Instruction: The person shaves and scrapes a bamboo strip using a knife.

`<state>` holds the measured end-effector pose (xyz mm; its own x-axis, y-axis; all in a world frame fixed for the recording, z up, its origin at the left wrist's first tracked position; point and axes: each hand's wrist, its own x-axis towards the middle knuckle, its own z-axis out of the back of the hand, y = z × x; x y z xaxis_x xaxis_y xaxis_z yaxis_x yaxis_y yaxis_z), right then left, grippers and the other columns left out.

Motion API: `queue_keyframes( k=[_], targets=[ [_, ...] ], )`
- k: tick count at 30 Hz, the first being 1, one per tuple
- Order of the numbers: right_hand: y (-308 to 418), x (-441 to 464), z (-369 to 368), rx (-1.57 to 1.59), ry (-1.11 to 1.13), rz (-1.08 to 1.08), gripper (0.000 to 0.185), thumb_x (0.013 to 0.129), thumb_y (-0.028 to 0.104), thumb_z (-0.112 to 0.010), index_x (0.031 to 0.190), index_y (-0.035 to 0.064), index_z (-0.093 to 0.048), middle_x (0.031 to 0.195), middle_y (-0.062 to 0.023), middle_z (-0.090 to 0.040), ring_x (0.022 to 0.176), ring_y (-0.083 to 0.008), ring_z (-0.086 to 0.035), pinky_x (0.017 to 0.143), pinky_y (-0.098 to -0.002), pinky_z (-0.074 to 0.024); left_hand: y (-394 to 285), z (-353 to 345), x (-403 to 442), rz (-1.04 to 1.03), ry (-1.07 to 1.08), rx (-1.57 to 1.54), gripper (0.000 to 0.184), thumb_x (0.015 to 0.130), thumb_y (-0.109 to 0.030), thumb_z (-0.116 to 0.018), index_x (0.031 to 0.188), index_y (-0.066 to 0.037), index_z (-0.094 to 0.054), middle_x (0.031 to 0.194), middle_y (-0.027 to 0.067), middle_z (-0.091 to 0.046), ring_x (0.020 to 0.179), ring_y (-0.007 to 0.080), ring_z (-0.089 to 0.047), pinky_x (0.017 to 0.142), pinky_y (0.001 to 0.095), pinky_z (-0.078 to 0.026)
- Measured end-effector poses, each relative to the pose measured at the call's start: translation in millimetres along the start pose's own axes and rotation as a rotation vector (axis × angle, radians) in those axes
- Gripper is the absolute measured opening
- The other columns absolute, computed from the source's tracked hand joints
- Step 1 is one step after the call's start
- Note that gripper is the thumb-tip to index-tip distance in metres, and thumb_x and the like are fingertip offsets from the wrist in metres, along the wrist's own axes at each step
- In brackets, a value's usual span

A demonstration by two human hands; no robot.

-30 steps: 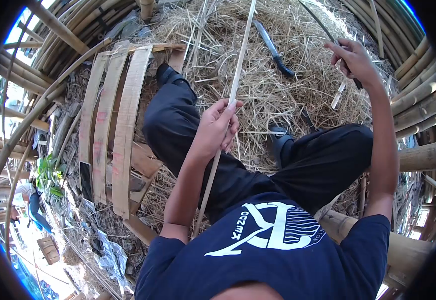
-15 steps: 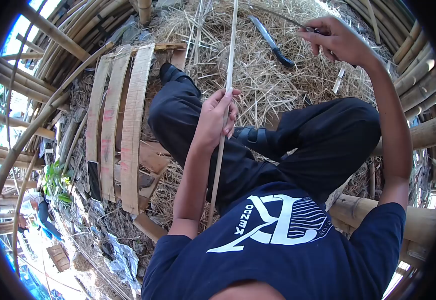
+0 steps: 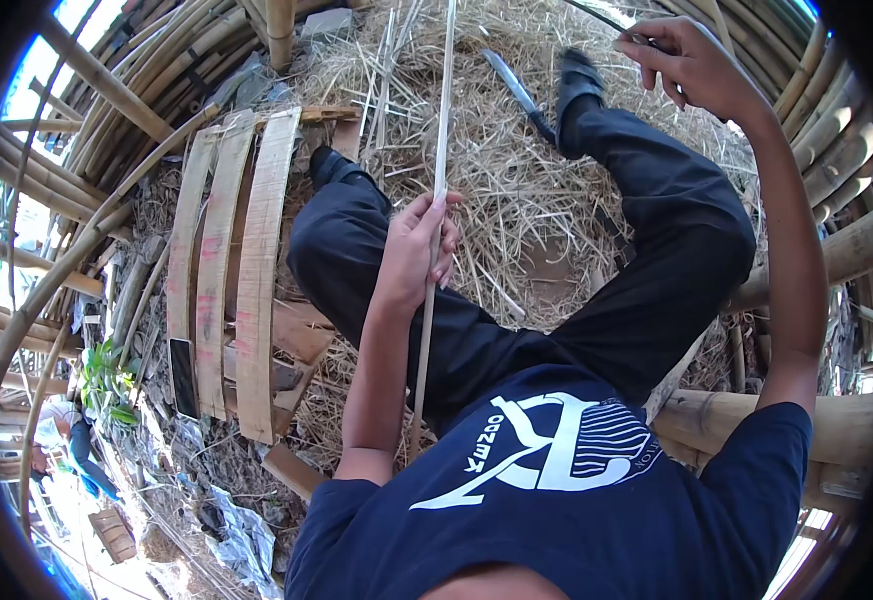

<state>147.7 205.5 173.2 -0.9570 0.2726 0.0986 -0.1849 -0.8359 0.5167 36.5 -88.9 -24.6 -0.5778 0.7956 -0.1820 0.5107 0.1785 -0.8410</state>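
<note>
My left hand (image 3: 419,245) is closed around a long, pale bamboo strip (image 3: 445,110). The strip runs from the top edge of the view down past my thigh. Up at the right, my right hand (image 3: 695,68) pinches a long, thin, dark piece (image 3: 597,14) whose far end leaves the view; I cannot tell whether it is a blade or a strip. A machete (image 3: 517,82) with a dark handle lies on the shavings, its handle beside my right shoe (image 3: 579,75).
Pale shavings (image 3: 502,190) cover the ground between my legs. At the left stands a slatted wooden crate (image 3: 269,270) with a phone (image 3: 184,375) at its edge. Bamboo poles (image 3: 777,425) surround me. Another person (image 3: 82,450) is at the far left.
My right leg has stretched forward, its shoe now by the machete handle. My right hand has moved slightly up and right with the dark piece. My left hand still grips the strip.
</note>
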Motion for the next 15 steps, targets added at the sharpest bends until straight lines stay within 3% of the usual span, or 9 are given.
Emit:
queue_keyframes(
  k=[15],
  targets=[
    [9, 3, -9, -0.086, -0.034, 0.023, 0.038, 0.094, 0.031, -0.057, 0.114, -0.0005, -0.060, 0.064, -0.0030, -0.056, 0.040, -0.0040, -0.044, 0.039, -0.0208, -0.0369, 1, -3, 1, 0.014, 0.007, 0.013, 0.027, 0.100, -0.020, -0.040, 0.112, 0.001, -0.053, 0.058, 0.0001, -0.047, 0.032, 0.0038, -0.035, 0.029, 0.0187, -0.033]
  ],
)
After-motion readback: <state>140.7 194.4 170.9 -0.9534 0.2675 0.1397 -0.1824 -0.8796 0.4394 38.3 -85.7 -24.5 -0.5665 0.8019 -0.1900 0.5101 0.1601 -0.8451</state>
